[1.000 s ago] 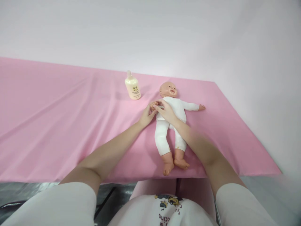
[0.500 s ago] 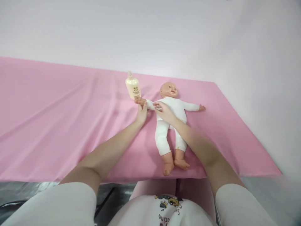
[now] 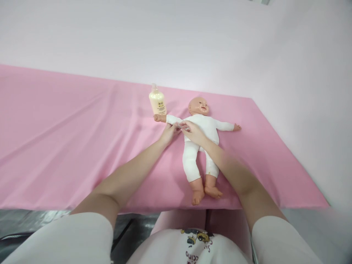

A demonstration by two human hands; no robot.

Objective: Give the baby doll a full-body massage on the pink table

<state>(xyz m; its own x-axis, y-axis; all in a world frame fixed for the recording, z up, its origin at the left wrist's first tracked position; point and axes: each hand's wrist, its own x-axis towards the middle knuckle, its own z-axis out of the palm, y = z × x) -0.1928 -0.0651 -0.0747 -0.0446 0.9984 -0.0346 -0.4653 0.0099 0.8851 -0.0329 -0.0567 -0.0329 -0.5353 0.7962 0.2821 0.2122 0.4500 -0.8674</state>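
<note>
A plastic baby doll in a white cloth romper (image 3: 202, 141) lies face up on the counter draped in smooth pink cloth (image 3: 68, 146), head toward twelve o'clock and bare feet toward six, close to the near edge. Its long axis runs almost straight away from the person, tilted slightly so the feet point toward five o'clock. The doll's arms are spread: one sleeve reaches out toward nine o'clock, ending in a small bare hand, the other toward three.

Both of the person's hands meet on the sleeve that points to nine o'clock. The left hand (image 3: 169, 132) comes in from seven o'clock and lies under and beside that sleeve, its grip narrow, fingers pinched on the white fabric near the doll's upper arm. The right hand (image 3: 194, 132) crosses over the doll's chest from five o'clock, its grip also narrow, fingertips closed on the same sleeve near the shoulder. The two hands touch or nearly touch there; I cannot tell which. The left hand is nearer the doll's bare wrist, which lies at about eleven o'clock from it.

A cream-coloured plastic lotion bottle with a pale pump top (image 3: 157, 103) stands upright just beyond the doll's outstretched hand, at eleven o'clock from both hands.
</note>
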